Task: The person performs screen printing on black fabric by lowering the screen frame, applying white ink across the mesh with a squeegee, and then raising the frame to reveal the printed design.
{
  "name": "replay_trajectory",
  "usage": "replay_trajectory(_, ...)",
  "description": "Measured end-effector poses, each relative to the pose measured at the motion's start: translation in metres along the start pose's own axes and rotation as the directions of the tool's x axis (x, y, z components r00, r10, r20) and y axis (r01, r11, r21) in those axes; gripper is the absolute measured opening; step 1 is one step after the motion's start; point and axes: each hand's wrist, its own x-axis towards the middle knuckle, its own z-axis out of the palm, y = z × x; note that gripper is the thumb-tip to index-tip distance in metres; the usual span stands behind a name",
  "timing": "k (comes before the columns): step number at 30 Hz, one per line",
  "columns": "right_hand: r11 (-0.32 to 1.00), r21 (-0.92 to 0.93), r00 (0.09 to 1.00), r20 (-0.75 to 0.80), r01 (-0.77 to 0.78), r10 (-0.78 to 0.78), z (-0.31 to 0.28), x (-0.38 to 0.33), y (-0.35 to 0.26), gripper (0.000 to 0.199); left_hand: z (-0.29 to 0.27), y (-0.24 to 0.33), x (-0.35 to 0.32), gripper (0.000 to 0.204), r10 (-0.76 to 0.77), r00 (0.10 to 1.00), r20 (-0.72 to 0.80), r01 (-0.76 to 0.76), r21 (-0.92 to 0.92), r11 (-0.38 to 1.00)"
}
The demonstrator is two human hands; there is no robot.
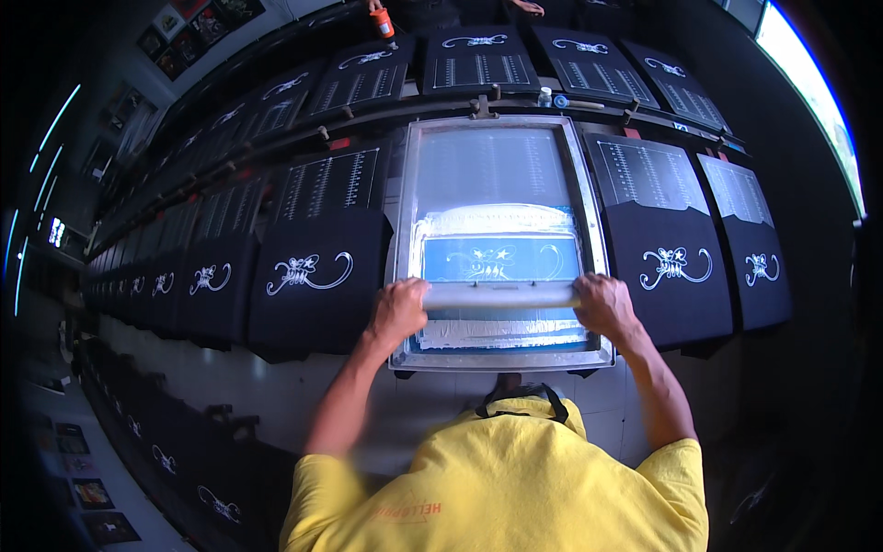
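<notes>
My left hand (402,310) is wrapped round the left end of a long pale squeegee (501,295). My right hand (607,305) grips its right end. The squeegee lies crosswise over a screen-printing frame (501,362) with metal rails. White ink (497,220) forms a thick band on the mesh beyond the squeegee, and more smeared white ink (506,333) shows on the near side. Between the far band and the squeegee is a blue stencil area (446,258) with a floral scroll design. What lies under the frame is mostly hidden.
Black printed cloths (317,241) on marked boards stand in a row to the left, with another cloth (671,230) to the right. Past the rail sit a small bottle (545,97) and a blue ring (561,100). At the far side another person's hand (374,5) holds an orange container (383,24).
</notes>
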Motion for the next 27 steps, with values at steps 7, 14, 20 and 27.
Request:
replay_trajectory(7,1.000,0.005,0.999,-0.029,-0.023,0.023,0.047,-0.077,-0.034,0.037,0.040,0.017,-0.086,0.035,-0.058,0.998,-0.037,0.058,0.001,0.998)
replay_trajectory(14,0.998,0.046,0.999,0.021,-0.045,0.045,0.054,-0.104,-0.054,0.078,0.059,0.030,-0.119,0.046,-0.123,0.992,0.026,0.122,0.049,0.991)
replay_trajectory(20,0.989,0.133,0.996,0.071,-0.062,0.053,0.043,-0.110,-0.060,0.084,0.062,0.039,-0.122,0.055,-0.160,0.985,0.063,0.154,0.086,0.984)
replay_trajectory(27,0.917,0.371,0.972,-0.114,-0.148,0.203,0.045,-0.110,-0.003,0.039,0.028,0.026,-0.104,0.054,-0.193,0.938,0.288,0.255,-0.195,0.947)
